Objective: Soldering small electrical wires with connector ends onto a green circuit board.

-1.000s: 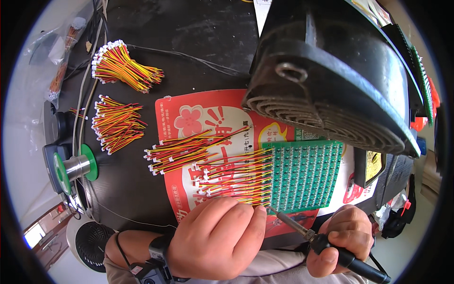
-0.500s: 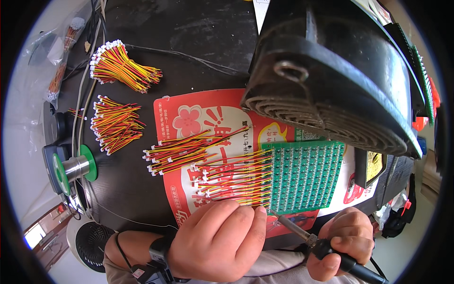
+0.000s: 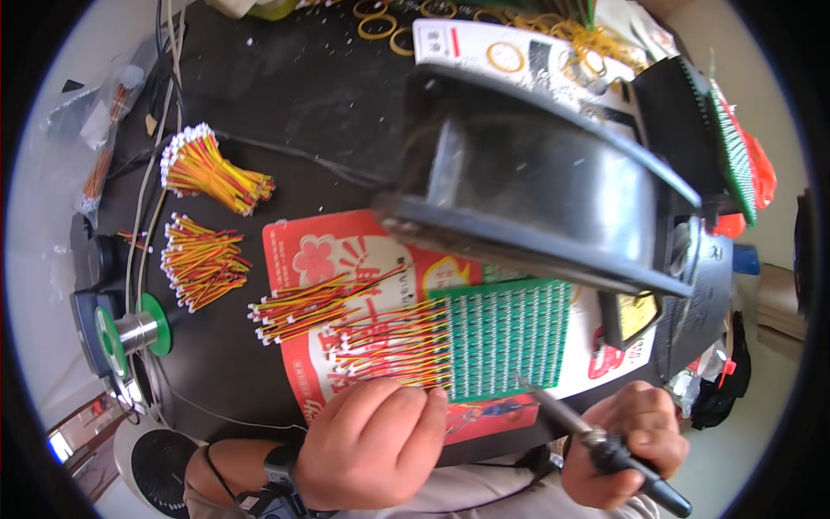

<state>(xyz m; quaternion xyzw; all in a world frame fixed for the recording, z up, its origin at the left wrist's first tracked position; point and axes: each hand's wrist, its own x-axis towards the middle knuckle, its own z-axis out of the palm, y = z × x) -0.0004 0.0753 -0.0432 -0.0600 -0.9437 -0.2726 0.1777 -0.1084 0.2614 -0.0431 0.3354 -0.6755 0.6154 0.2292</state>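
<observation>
My left hand (image 3: 372, 445) is closed at the lower left corner of a green circuit board panel (image 3: 510, 337). Its fingertips pinch a thin red-and-yellow wire, mostly hidden by the fingers. Several such wires (image 3: 393, 342) with white plugs run side by side to the board's left edge. In my right hand (image 3: 627, 441) is a soldering iron (image 3: 609, 454) with a black handle, its metal tip pointing up and left over the lower part of the board. More loose wires (image 3: 303, 307) lie left of the board on a red and white printed sheet (image 3: 303, 381).
A black fan-like housing (image 3: 536, 182) overhangs the board's far edge. Beside it sits a yellow sponge (image 3: 637, 317) in a holder. At left are a banded wire bundle (image 3: 216, 169), a loose wire pile (image 3: 203, 262) and a solder spool (image 3: 137, 333). Rubber bands (image 3: 378, 27) lie at the back.
The soldering iron's tip has moved right, away from the board's left edge near my left fingertips. The view has shifted, showing more of the table's back. My left hand keeps its pinch.
</observation>
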